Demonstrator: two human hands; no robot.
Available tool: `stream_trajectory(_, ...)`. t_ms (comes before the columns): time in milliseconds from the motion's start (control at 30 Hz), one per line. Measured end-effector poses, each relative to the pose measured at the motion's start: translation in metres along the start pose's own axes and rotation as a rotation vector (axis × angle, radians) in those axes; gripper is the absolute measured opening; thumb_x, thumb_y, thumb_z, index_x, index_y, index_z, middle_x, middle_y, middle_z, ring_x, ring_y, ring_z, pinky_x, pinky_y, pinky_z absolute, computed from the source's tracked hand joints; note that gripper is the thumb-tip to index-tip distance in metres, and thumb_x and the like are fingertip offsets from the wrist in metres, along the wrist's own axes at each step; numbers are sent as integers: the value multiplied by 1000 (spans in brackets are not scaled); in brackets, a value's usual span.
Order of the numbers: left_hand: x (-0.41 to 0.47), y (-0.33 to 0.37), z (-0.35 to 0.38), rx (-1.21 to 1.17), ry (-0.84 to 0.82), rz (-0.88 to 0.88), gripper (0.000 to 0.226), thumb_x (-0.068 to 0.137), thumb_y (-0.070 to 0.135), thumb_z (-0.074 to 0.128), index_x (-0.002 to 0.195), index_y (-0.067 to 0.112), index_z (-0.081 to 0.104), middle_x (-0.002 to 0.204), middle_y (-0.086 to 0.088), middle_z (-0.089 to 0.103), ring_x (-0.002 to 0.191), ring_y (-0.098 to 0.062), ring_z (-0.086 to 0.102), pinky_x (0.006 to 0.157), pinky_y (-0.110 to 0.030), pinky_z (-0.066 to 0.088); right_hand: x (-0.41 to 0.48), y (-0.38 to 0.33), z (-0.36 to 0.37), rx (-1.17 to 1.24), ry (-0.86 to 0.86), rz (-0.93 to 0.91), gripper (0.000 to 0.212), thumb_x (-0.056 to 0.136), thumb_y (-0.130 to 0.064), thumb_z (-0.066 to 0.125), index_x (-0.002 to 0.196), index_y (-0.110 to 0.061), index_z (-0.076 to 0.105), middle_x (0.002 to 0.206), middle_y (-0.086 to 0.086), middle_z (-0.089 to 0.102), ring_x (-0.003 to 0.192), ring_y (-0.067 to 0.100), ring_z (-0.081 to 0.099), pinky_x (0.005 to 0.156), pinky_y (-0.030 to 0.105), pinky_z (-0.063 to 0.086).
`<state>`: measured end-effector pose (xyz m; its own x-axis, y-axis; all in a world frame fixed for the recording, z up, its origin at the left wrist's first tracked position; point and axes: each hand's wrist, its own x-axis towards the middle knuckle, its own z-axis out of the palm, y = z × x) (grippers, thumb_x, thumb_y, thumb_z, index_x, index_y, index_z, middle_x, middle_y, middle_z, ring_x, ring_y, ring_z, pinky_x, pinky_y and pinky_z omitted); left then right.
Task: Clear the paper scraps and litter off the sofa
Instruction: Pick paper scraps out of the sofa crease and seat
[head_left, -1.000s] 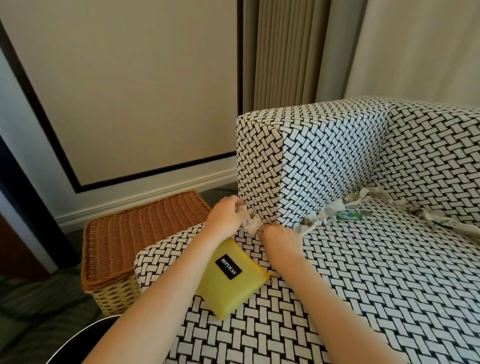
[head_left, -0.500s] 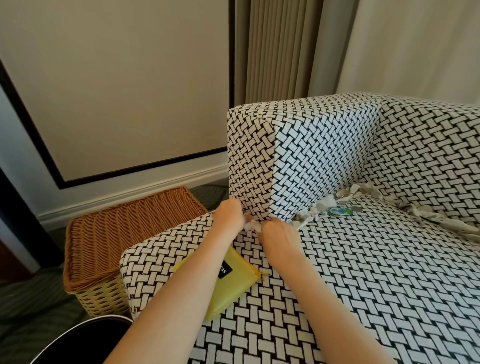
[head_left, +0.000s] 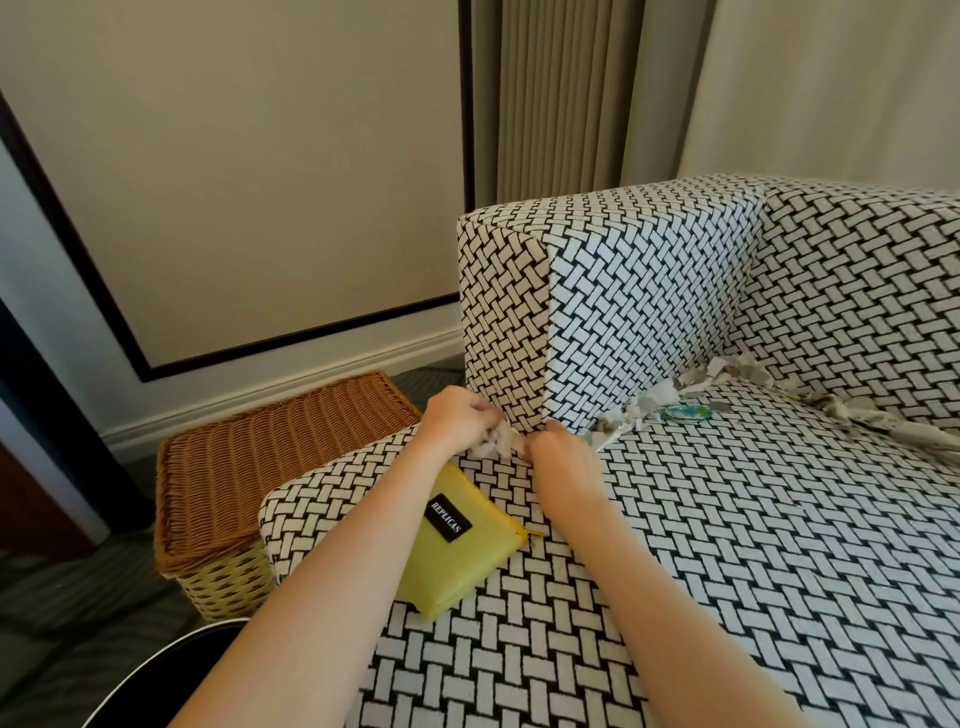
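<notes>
Wad (head_left: 500, 442) is kept gripped by left hand (head_left: 460, 423) at armrest (head_left: 623, 312) foot | right hand (head_left: 558, 453) fingers curled, hold untellable | scraps (head_left: 672, 388) remain along armrest

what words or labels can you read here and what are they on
"REPLICAS": white letters on the black label of the yellow pouch lying on the sofa seat.
Blue-green wrapper by the armrest: any print is too small to read.
No other text is visible.

The left forearm (head_left: 332, 571) hid part of the yellow pouch (head_left: 457, 566); the paper scraps (head_left: 691, 387) (trailing rightward) ran off-frame.
</notes>
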<state>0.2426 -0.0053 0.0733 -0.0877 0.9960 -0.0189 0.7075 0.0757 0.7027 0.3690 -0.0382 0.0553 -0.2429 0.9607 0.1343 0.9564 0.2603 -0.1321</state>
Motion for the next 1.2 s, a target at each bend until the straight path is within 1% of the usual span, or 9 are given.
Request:
stream_trajectory(100, -5, 0, -2, -13, -1, 27, 25, 91, 25, 55, 105, 11, 71, 109, -2, 67, 95, -13, 58, 81, -23, 39, 1, -4, 1, -18, 4, 9, 27, 91, -1, 48, 114, -7, 58, 119, 11, 50, 101, 24, 59, 83, 29, 48)
stream_trajectory(200, -9, 3, -6, -69, 60, 30, 22, 92, 21, 51, 100, 11, 69, 94, 2, 60, 88, -11, 52, 77, -22, 37, 2, -8, 3, -32, 25, 8, 28, 91, 0, 48, 117, -8, 57, 119, 13, 51, 100, 23, 59, 84, 29, 49)
stream_trajectory(400, -15, 9, -6, -78, 42, 82, 18, 95, 21, 41, 96, 14, 57, 77, 3, 57, 64, -10, 50, 55, -19, 36, 1, -3, 6, 6, 42, -33, 25, 90, 2, 47, 111, -5, 58, 118, 12, 50, 99, 23, 59, 86, 29, 48)
stream_trajectory(567, -15, 10, -7, -26, -25, 72, 27, 98, 23, 34, 105, 8, 55, 82, 0, 52, 65, -11, 44, 56, -23, 33, 1, 16, 10, 137, 106, -32, 20, 93, -4, 46, 100, -4, 64, 94, 4, 53, 82, 18, 52, 74, 21, 39)
stream_trajectory(733, -14, 6, 5, 214, -216, 113, 24, 99, 25, 31, 100, 16, 53, 88, -1, 52, 74, -14, 49, 65, -29, 39, -4, 24, 7, 563, 236, 58, 18, 92, -13, 53, 97, -7, 69, 83, 4, 67, 56, 7, 49, 52, 14, 38)
stream_trajectory(900, -19, 2, 14, 398, -312, 212, 20, 97, 24, 37, 100, 17, 55, 101, -3, 47, 91, -17, 47, 78, -29, 37, 0, 43, -1, 1053, 257, 441, 20, 97, -7, 39, 103, -10, 58, 78, 4, 59, 53, 11, 50, 49, 22, 46)
stream_trajectory(1033, -30, 2, 9, 436, -307, 328, 15, 96, 22, 37, 85, 22, 47, 94, 2, 47, 83, -14, 48, 70, -27, 38, 8, 50, -2, 851, 175, 540, 26, 93, -7, 37, 109, -9, 57, 88, 2, 60, 60, 11, 46, 54, 26, 39)
stream_trajectory(1100, -37, 3, 10, 471, -286, 395, 17, 97, 21, 35, 83, 22, 45, 89, 4, 47, 81, -14, 48, 68, -26, 37, 9, 47, 1, 635, 159, 490, 26, 93, -13, 41, 113, -5, 56, 99, 9, 64, 72, 19, 55, 64, 33, 46)
stream_trajectory(1200, -43, 5, 11, 536, -267, 494, 20, 97, 20, 36, 82, 17, 47, 83, 5, 46, 77, -13, 47, 65, -25, 34, 8, 40, 0, 275, 63, 403, 25, 95, -22, 43, 108, -4, 56, 102, 10, 64, 86, 24, 58, 68, 29, 43)
